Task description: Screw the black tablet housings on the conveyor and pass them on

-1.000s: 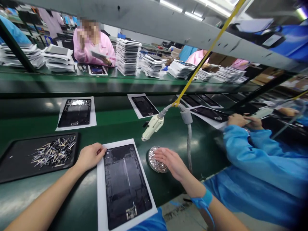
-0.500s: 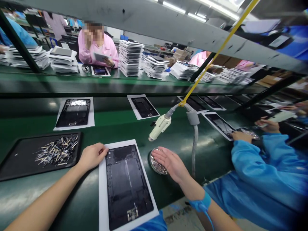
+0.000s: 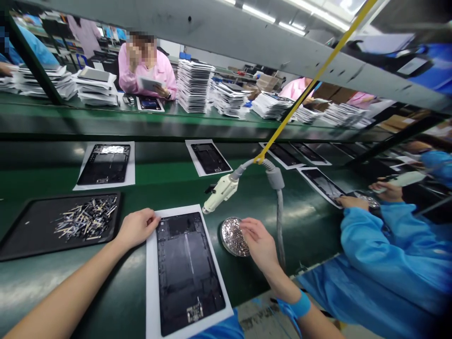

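An opened tablet housing (image 3: 189, 273) lies on a white paper sheet (image 3: 151, 292) right in front of me. My left hand (image 3: 139, 228) rests at its upper left corner, fingers curled closed on the edge. To the right is a round dish (image 3: 235, 237) full of small shiny metal pieces that look like screws. My right hand (image 3: 259, 242), with a blue band at the wrist, is at the dish's right rim. Its fingers are drawn together; anything between them is too small to make out. A pale electric screwdriver (image 3: 221, 192) hangs from a yellow strap above the dish.
A black tray (image 3: 38, 226) holds a pile of small strip-like parts at left. Several more tablet housings on paper, such as one at the back left (image 3: 106, 162), lie along the green bench. A co-worker in blue sleeves (image 3: 370, 235) works close on my right.
My right hand has gone from stretched fingers over the dish to bent fingers at its right rim. The hanging screwdriver has swung left. My left hand has stayed at the corner.
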`<state>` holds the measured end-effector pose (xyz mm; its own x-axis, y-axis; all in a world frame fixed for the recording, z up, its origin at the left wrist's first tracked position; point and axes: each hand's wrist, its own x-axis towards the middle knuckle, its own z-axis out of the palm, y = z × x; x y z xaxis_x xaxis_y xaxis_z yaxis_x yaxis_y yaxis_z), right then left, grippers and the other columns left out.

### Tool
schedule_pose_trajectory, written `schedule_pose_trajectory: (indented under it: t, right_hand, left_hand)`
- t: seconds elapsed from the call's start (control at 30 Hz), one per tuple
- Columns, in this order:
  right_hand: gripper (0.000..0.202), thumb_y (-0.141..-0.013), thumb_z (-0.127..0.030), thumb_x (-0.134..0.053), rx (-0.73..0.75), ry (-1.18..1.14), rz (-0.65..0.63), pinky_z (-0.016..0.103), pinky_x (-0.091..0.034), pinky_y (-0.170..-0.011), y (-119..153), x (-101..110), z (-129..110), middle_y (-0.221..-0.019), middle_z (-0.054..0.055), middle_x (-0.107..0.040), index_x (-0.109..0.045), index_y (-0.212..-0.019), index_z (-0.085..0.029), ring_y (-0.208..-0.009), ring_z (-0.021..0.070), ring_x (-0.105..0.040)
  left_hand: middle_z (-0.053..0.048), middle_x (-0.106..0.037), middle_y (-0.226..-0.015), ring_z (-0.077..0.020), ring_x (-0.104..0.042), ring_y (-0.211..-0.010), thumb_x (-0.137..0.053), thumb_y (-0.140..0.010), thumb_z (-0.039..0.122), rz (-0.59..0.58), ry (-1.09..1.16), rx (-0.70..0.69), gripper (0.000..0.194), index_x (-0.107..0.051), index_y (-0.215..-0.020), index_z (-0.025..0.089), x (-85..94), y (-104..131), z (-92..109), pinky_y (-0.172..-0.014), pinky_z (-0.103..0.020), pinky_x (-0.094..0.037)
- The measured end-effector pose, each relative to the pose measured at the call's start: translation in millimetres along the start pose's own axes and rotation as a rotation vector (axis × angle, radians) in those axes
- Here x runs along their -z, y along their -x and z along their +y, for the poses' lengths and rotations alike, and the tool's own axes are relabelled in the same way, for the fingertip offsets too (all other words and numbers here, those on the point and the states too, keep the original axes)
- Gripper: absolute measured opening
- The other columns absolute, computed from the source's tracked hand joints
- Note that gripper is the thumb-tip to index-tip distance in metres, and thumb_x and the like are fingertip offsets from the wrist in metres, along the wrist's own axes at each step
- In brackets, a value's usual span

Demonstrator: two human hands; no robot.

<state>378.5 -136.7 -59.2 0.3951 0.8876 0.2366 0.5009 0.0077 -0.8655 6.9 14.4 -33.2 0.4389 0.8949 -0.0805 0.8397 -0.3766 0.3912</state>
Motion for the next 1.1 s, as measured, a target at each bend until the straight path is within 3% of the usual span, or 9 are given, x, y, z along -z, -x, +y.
schedule_pose_trajectory:
  t: [0.17, 0.33, 0.47, 0.57, 0.63, 0.7, 0.77, 1.0, 1.1]
  right_hand:
    - [0.022, -0.091, -0.031, -0.057, 0.016, 0.058, 0.028, 0.046, -0.063, -0.094, 5.2, -0.7, 8.2, -0.116, 0.013, -0.064, -0.077, -0.091, -0.022, -0.107, 0.0266, -0.067]
    - [0.022, -0.088, -0.040, -0.067, 0.042, 0.018, 0.090, 0.037, -0.065, -0.087, 3.4, -9.4, 8.5, -0.109, 0.010, -0.070, -0.077, -0.087, -0.021, -0.094, 0.0218, -0.072]
    - [0.024, -0.092, -0.042, -0.064, 0.167, 0.146, 0.039, 0.041, -0.063, -0.093, 3.3, -2.3, 3.7, -0.099, 0.008, -0.076, -0.076, -0.088, -0.022, -0.093, 0.0239, -0.074]
    - [0.030, -0.090, -0.046, -0.065, 0.290, 0.342, -0.090, 0.052, -0.051, -0.112, 8.0, 15.3, 9.8, -0.130, 0.011, -0.070, -0.075, -0.108, -0.023, -0.124, 0.0329, -0.066]
    - [0.057, -0.083, -0.052, -0.071, 0.267, 0.485, -0.189, 0.059, -0.044, -0.117, 12.4, 24.7, 19.2, -0.157, 0.013, -0.049, -0.064, -0.132, -0.023, -0.144, 0.0402, -0.049]
    - [0.078, -0.078, -0.055, -0.074, 0.210, 0.580, -0.280, 0.060, -0.044, -0.116, 15.6, 26.9, 29.4, -0.166, 0.015, -0.034, -0.051, -0.146, -0.023, -0.148, 0.0429, -0.042]
    - [0.083, -0.078, -0.056, -0.073, 0.182, 0.628, -0.322, 0.059, -0.045, -0.116, 15.8, 21.8, 36.9, -0.167, 0.015, -0.032, -0.044, -0.150, -0.024, -0.148, 0.0417, -0.042]
    - [0.077, -0.080, -0.072, -0.061, 0.177, 0.681, -0.134, 0.056, -0.049, -0.111, 10.2, 1.4, 44.2, -0.153, 0.017, -0.045, -0.053, -0.137, -0.021, -0.137, 0.0417, -0.051]
    - [0.079, -0.082, -0.078, -0.053, 0.193, 0.696, -0.095, 0.056, -0.050, -0.107, 14.3, -0.9, 46.8, -0.148, 0.018, -0.048, -0.054, -0.135, -0.020, -0.133, 0.0420, -0.053]
  left_hand:
    - [-0.002, -0.067, -0.077, -0.0162, -0.060, -0.070, -0.050, -0.098, 0.038, 0.009, -0.025, 0.003, 0.032, -0.061, -0.075, 0.020, 0.3, 2.6, 3.8, -0.064, -0.027, -0.031]
    - [-0.001, -0.067, -0.078, -0.0157, -0.061, -0.073, -0.051, -0.098, 0.036, 0.032, -0.027, -0.019, 0.032, -0.060, -0.073, 0.020, -3.5, 2.1, 3.8, -0.064, -0.027, -0.031]
    - [-0.001, -0.067, -0.076, -0.0158, -0.061, -0.071, -0.052, -0.098, 0.037, 0.055, -0.018, -0.005, 0.032, -0.060, -0.072, 0.020, -5.8, 1.8, 1.0, -0.063, -0.027, -0.031]
    - [-0.001, -0.067, -0.076, -0.0161, -0.061, -0.070, -0.052, -0.097, 0.036, 0.050, -0.012, 0.005, 0.030, -0.061, -0.073, 0.020, -4.8, 2.8, 2.7, -0.062, -0.027, -0.030]
    - [-0.001, -0.068, -0.077, -0.0164, -0.062, -0.072, -0.052, -0.097, 0.036, 0.039, -0.017, 0.004, 0.029, -0.062, -0.074, 0.020, -3.0, 3.1, 5.0, -0.063, -0.027, -0.031]
    - [-0.002, -0.068, -0.077, -0.0168, -0.063, -0.072, -0.052, -0.097, 0.036, 0.030, -0.030, 0.007, 0.030, -0.063, -0.075, 0.020, -1.0, 2.7, 6.6, -0.062, -0.027, -0.031]
    - [-0.002, -0.068, -0.076, -0.0170, -0.063, -0.072, -0.052, -0.097, 0.036, 0.027, -0.037, 0.010, 0.030, -0.063, -0.074, 0.020, 0.2, 1.8, 6.8, -0.062, -0.027, -0.032]
    - [-0.002, -0.065, -0.072, -0.0151, -0.061, -0.068, -0.053, -0.095, 0.033, 0.103, 0.048, -0.015, 0.030, -0.063, -0.070, 0.020, -8.7, 7.6, 10.5, -0.062, -0.026, -0.037]
    - [-0.003, -0.067, -0.076, -0.0149, -0.062, -0.071, -0.053, -0.095, 0.034, 0.203, 0.113, -0.077, 0.029, -0.067, -0.073, 0.020, 6.6, 2.1, 1.4, -0.066, -0.025, -0.042]
